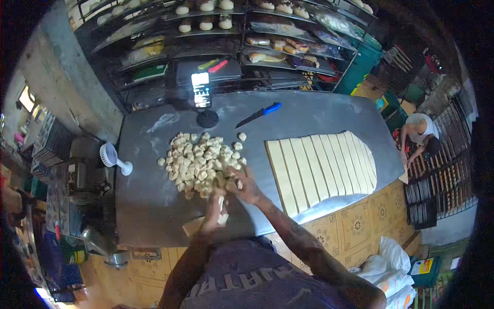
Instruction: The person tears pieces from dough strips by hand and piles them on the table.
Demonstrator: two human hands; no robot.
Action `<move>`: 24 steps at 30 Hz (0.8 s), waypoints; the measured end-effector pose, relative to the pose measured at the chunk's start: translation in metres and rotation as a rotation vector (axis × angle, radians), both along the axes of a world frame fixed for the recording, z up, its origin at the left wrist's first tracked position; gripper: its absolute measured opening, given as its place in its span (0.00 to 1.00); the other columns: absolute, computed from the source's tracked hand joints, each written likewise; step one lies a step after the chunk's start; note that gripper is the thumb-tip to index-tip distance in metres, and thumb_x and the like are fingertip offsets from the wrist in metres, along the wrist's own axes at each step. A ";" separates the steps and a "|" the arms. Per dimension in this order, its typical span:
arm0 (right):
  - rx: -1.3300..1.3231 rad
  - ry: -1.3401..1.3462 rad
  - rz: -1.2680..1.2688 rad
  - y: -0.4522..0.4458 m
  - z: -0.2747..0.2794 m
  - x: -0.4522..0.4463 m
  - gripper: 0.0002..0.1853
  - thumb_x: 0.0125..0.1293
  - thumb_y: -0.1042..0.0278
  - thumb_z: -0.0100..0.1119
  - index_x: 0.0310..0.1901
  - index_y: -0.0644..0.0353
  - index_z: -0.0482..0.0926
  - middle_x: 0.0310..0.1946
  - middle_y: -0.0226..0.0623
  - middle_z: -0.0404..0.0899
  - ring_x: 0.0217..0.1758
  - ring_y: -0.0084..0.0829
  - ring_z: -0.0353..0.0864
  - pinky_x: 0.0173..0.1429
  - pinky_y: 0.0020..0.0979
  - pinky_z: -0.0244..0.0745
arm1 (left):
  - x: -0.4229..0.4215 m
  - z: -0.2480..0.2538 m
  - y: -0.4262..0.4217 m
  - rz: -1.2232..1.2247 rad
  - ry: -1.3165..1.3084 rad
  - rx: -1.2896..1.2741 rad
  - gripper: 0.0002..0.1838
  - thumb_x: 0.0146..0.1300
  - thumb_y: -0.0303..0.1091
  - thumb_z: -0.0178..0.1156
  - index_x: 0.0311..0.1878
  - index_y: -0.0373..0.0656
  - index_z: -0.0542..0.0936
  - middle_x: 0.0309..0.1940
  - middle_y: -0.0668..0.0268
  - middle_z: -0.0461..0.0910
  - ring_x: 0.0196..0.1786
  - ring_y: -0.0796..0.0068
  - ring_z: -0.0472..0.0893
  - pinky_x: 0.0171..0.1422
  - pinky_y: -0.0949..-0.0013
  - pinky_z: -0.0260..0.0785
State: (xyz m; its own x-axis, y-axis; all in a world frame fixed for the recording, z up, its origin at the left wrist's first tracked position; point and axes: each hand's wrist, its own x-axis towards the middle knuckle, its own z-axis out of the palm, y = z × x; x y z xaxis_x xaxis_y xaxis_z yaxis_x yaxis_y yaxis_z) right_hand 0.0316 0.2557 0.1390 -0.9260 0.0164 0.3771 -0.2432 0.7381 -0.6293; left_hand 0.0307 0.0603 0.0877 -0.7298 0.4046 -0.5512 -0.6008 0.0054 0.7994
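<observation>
My left hand [212, 212] is closed around a strip of pale dough [223, 218] at the near side of the table. Just to its right, my right hand [247, 188] has its fingers apart over the near right edge of a heap of small dough pieces [198, 159]; motion blurs the fingertips. Farther right lies a flat sheet of dough [324, 167] cut into several long strips. A tan flat piece [193, 226], partly covered by my left forearm, lies at the table's near edge.
On the dark table [154, 216] are a knife with a blue handle [271, 108], a lit phone on a stand [201, 90] and a small white fan [114, 158]. Racks of bread [206, 24] stand behind. Another person [419, 131] crouches at the right beside trays.
</observation>
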 end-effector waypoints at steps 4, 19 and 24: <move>-0.266 -0.275 0.343 -0.024 0.011 0.029 0.26 0.68 0.48 0.61 0.59 0.59 0.78 0.49 0.53 0.81 0.48 0.44 0.84 0.54 0.40 0.78 | -0.009 0.019 0.014 0.207 -0.076 0.261 0.30 0.70 0.66 0.49 0.50 0.45 0.76 0.31 0.67 0.77 0.27 0.78 0.75 0.31 0.72 0.68; -0.125 -0.351 0.084 0.011 0.011 0.038 0.19 0.74 0.50 0.52 0.44 0.59 0.79 0.26 0.45 0.82 0.32 0.47 0.86 0.38 0.40 0.79 | 0.029 -0.047 0.048 -0.127 0.861 -0.619 0.29 0.63 0.43 0.62 0.65 0.41 0.70 0.52 0.52 0.77 0.48 0.52 0.78 0.48 0.54 0.73; -0.284 -0.320 -0.009 -0.004 0.008 0.032 0.18 0.72 0.50 0.54 0.45 0.59 0.79 0.26 0.46 0.81 0.27 0.48 0.82 0.32 0.46 0.77 | 0.034 -0.044 0.073 -0.001 1.134 -0.748 0.34 0.58 0.45 0.67 0.65 0.41 0.70 0.52 0.51 0.76 0.48 0.52 0.78 0.48 0.53 0.72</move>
State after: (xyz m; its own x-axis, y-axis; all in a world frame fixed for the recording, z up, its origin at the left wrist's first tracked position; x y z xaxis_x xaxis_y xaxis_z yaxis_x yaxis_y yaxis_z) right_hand 0.0638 0.2521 0.1466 -0.9950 0.0867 0.0505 0.0027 0.5261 -0.8504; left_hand 0.0651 0.1335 0.0438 -0.9249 0.2767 0.2608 0.3801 0.6524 0.6557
